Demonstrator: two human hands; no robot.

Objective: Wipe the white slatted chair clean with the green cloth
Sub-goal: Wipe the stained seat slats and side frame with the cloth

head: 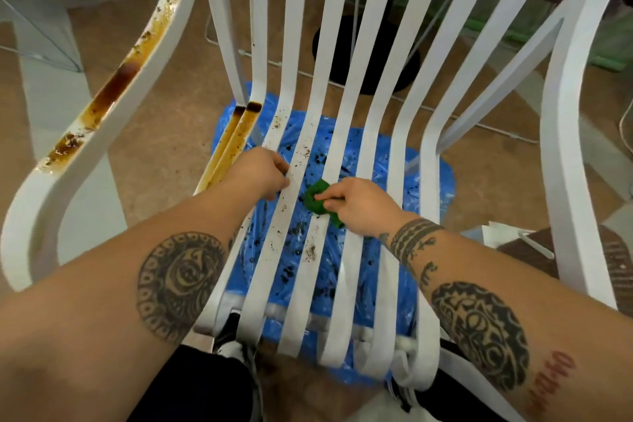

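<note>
A blue sheet [435, 188] under the chair [342, 79] holds dark crumbs. The chair's white slats are speckled with dirt, and brown stains run along its left armrest [113, 92] and two left seat slats. The bunched green cloth [317, 198] lies on a middle seat slat, pinched by the right hand [359, 204]. The left hand [263, 171] curls its fingers round a neighbouring slat.

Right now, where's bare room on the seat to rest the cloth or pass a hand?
Free: clean slats between the right hand and right armrest, open gaps down to the blue sheet. Crowded: centre, left hand holding a speckled slat, right hand gripping the green cloth; brown stain at the left edge.
</note>
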